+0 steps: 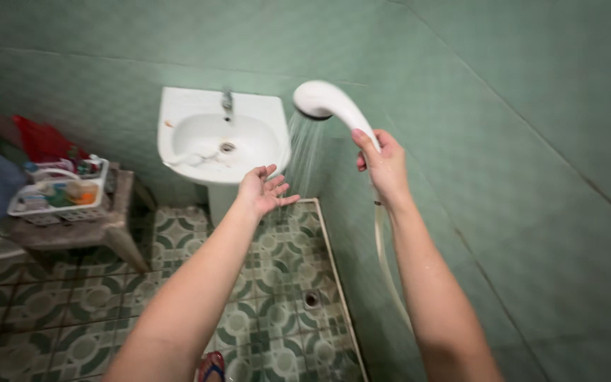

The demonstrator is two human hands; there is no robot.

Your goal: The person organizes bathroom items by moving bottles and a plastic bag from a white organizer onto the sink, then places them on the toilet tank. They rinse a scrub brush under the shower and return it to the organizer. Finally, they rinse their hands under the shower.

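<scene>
My right hand [385, 166] grips the handle of a white hand shower [328, 105], whose head points down and to the left. Water sprays from the head in thin streams [304, 152]. My left hand [263, 189] is held palm up with fingers spread, just left of the falling water and in front of the white sink [178, 106]. The shower's pale hose [383, 247] hangs down beside my right forearm along the green wall.
A white pedestal sink with a metal tap [227, 102] stands against the green tiled wall. At left a low stool [72, 230] carries a white basket [19, 206] of toiletries. The patterned floor has a drain [311, 299].
</scene>
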